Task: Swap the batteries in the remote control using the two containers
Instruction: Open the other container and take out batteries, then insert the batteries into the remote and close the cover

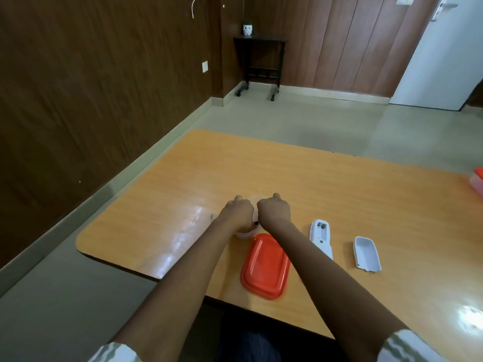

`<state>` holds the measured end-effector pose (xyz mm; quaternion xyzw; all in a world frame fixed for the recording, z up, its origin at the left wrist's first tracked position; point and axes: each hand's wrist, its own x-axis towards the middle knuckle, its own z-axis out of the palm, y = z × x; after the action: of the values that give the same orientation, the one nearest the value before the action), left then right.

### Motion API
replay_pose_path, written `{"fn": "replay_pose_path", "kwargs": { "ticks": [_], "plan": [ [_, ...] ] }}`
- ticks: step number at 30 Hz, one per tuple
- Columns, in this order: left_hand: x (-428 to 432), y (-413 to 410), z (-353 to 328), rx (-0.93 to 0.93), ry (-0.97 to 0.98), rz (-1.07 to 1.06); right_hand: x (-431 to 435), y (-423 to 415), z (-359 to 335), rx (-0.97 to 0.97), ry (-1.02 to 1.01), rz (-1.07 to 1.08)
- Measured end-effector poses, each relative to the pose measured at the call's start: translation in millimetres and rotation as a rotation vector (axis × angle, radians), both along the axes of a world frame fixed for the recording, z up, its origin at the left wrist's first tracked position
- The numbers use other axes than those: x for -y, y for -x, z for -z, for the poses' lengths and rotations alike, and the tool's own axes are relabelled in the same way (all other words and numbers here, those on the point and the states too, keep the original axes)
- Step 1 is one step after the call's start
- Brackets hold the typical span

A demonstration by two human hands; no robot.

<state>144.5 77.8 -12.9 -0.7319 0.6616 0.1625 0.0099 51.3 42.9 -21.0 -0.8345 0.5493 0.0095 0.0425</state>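
both hands, left hand (pixel 236 214) and right hand (pixel 274 212), curl over a clear container (pixel 245 233); whether they grip it is unclear. the white remote control (pixel 321 237) lies open-backed beside its cover (pixel 366 254).

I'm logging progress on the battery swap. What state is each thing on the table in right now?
Remote control: lying back up, battery bay open and looking empty.
Battery cover: off, lying apart, right of the remote.
Clear container: open, mostly hidden under both hands.
Orange lid: off, flat on the table.
Second container: at the right edge, lid on.
Left hand: curled over the container.
Right hand: curled over it too.
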Motion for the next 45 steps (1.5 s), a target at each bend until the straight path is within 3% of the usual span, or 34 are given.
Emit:
{"fn": "replay_pose_path", "kwargs": {
  "ticks": [3, 6, 10, 13, 17, 21, 28, 33, 45],
  "plan": [
    [1.5, -4.6, -2.9, 0.002, -0.006, -0.035, -1.1, 0.0, 6.1, 0.052, 0.035, 0.001],
    [-2.2, -7.2, -12.8, -0.106, 0.078, -0.092, 2.7, 7.3, 6.6, 0.347, -0.017, 0.094],
    [-3.2, -9.8, -14.4, -0.476, 0.228, -0.192, -1.8, 31.5, -11.4, 0.878, -0.210, 0.255],
    [-7.0, 2.9, -16.2, -0.837, 0.235, -0.187, -11.6, 60.5, -22.6, 1.172, -0.342, 0.317],
    [-13.8, 35.3, -22.0, -1.178, 0.161, -0.175, -25.6, 98.3, -30.2, 1.410, -0.487, 0.360],
    [-14.3, 73.8, -23.1, -1.328, 0.066, -0.262, -30.1, 133.0, -30.4, 1.556, -0.513, 0.446],
    [-13.7, 118.8, -12.9, -1.311, 0.000, -0.178, -38.6, 168.0, -25.1, 1.742, -0.499, 0.522],
    [-7.5, 131.2, -8.4, -1.331, 0.129, -0.203, -42.6, 176.0, -21.8, 1.768, -0.533, 0.547],
    [3.6, 136.6, 1.1, -1.201, 0.295, -0.274, -42.9, 173.1, -21.0, 1.274, -0.525, 0.317]
  ]
}}
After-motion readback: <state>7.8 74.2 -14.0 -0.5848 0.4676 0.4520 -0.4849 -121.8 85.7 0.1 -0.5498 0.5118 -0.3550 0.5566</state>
